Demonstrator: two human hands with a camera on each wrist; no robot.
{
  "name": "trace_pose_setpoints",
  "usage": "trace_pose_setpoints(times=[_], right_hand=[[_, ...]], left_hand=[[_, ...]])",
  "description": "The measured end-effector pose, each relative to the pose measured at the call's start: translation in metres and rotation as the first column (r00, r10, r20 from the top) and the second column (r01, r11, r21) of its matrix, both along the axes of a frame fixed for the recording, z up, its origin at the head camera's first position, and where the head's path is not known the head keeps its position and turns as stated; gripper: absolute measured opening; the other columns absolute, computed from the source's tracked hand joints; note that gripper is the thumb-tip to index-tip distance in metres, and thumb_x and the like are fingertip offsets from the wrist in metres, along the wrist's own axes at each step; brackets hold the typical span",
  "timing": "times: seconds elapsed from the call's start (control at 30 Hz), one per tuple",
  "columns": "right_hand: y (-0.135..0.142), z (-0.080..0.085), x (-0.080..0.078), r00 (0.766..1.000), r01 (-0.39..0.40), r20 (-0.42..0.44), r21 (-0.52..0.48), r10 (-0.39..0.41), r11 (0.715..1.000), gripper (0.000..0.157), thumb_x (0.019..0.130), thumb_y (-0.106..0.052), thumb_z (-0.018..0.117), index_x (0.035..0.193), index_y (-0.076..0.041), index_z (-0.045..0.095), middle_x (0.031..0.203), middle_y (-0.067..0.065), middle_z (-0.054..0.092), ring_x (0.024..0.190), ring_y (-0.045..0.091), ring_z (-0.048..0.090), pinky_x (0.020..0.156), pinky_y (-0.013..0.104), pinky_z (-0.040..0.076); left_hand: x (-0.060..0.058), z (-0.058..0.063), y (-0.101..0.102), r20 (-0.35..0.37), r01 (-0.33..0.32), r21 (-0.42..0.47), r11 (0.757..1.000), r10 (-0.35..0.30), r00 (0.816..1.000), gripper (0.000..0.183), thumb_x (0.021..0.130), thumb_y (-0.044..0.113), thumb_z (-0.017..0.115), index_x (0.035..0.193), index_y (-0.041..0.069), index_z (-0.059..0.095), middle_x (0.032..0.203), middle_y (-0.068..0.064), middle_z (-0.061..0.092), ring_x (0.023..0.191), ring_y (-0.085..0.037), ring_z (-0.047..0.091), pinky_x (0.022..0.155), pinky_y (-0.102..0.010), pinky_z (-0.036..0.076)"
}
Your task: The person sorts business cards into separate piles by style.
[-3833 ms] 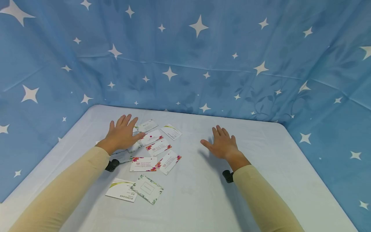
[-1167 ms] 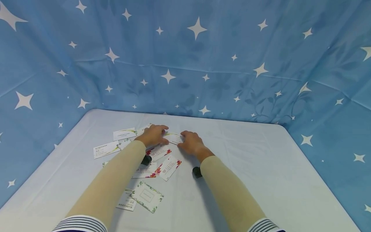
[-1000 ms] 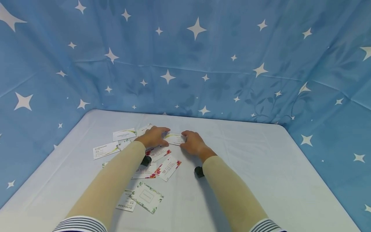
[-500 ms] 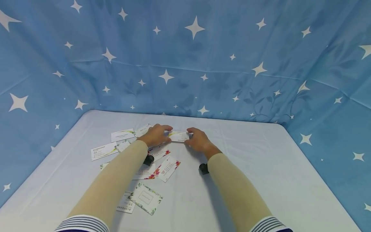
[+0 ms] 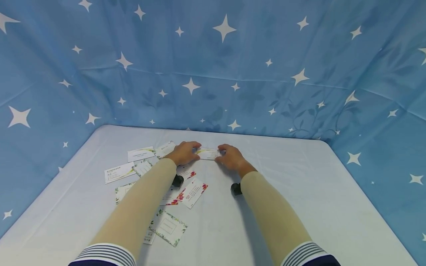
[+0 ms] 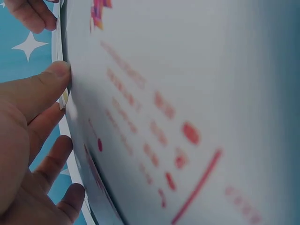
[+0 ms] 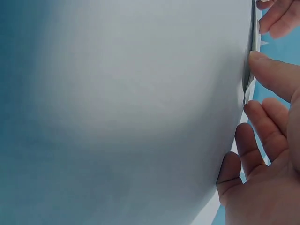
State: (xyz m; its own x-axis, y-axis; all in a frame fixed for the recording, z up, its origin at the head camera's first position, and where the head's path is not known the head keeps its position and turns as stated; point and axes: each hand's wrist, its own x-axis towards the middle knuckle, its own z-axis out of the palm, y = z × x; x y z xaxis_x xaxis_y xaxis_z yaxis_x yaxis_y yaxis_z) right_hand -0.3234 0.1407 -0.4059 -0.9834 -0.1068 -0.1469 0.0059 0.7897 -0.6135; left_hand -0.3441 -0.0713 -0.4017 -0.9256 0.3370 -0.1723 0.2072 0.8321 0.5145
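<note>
Both hands (image 5: pixel 208 155) pinch one card (image 5: pixel 207 153), its print too small to read.

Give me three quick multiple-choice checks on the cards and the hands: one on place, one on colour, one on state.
1. Where is the card that both hands hold?
A. At the far edge of the scattered cards
B. At the table's near right corner
C. On the backdrop

2. What colour is the cloth backdrop?
A. Red with stripes
B. Blue with white stars
C. Plain green

3. How do the left hand and right hand stand?
A. Both flat and spread on the table
B. Only the left touches a card
C. Each pinches one end of the same card

Answers: 1 A, the card sits beyond the other cards; 2 B, stars show all over the blue; 3 C, curled fingers meet the card's two ends.
</note>
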Motion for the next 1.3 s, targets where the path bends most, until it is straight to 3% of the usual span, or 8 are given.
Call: trace_pose_setpoints(times=[0.53,0.73,0.93,1.2,1.3], right_hand=[[-0.003,0.000,-0.001,1.000,0.020,0.009,0.025,-0.020,0.999,0.056,0.096,-0.026,0.068,0.147,-0.012,0.050,0.152,0.011,0.046,0.143,0.031,0.035,0.115,0.050,0.025],[-0.001,0.002,0.002,1.000,0.021,0.009,0.010,-0.021,1.000,0.062,0.094,-0.032,0.069,0.150,-0.014,0.047,0.153,0.009,0.044,0.141,0.031,0.037,0.113,0.051,0.028],[0.002,0.007,0.007,1.000,-0.003,-0.020,-0.060,0.002,0.998,0.070,0.092,-0.036,0.073,0.152,-0.016,0.044,0.151,0.008,0.046,0.135,0.029,0.044,0.110,0.050,0.035],[-0.010,0.012,0.024,0.994,-0.100,-0.054,-0.125,0.094,0.987,0.079,0.087,-0.042,0.077,0.155,-0.025,0.040,0.152,0.011,0.045,0.138,0.031,0.040,0.108,0.055,0.033],[-0.019,0.013,0.033,0.990,-0.133,-0.068,-0.129,0.124,0.983,0.078,0.087,-0.042,0.077,0.154,-0.023,0.043,0.150,0.011,0.047,0.137,0.031,0.042,0.107,0.055,0.035]], left_hand=[[0.003,0.007,0.004,0.036,-0.028,-0.031,0.999,0.030,0.999,0.061,0.098,0.029,0.066,0.154,0.019,0.042,0.153,-0.006,0.044,0.142,-0.034,0.033,0.112,-0.053,0.028],[0.006,0.015,-0.010,0.035,-0.025,0.008,1.000,0.024,0.999,0.065,0.097,0.032,0.068,0.154,0.019,0.041,0.156,-0.006,0.041,0.144,-0.031,0.032,0.113,-0.053,0.027],[0.013,0.027,-0.030,0.007,0.041,0.040,0.998,-0.042,0.999,0.068,0.097,0.032,0.067,0.156,0.016,0.038,0.157,-0.008,0.038,0.144,-0.032,0.032,0.113,-0.051,0.029],[0.035,0.026,-0.060,-0.014,0.073,0.039,0.997,-0.073,0.997,0.071,0.094,0.030,0.072,0.155,0.013,0.040,0.155,-0.014,0.040,0.143,-0.036,0.033,0.112,-0.055,0.029],[0.046,0.023,-0.070,-0.012,0.081,0.051,0.995,-0.080,0.997,0.072,0.093,0.031,0.073,0.154,0.013,0.041,0.156,-0.015,0.038,0.144,-0.037,0.031,0.111,-0.056,0.029]])
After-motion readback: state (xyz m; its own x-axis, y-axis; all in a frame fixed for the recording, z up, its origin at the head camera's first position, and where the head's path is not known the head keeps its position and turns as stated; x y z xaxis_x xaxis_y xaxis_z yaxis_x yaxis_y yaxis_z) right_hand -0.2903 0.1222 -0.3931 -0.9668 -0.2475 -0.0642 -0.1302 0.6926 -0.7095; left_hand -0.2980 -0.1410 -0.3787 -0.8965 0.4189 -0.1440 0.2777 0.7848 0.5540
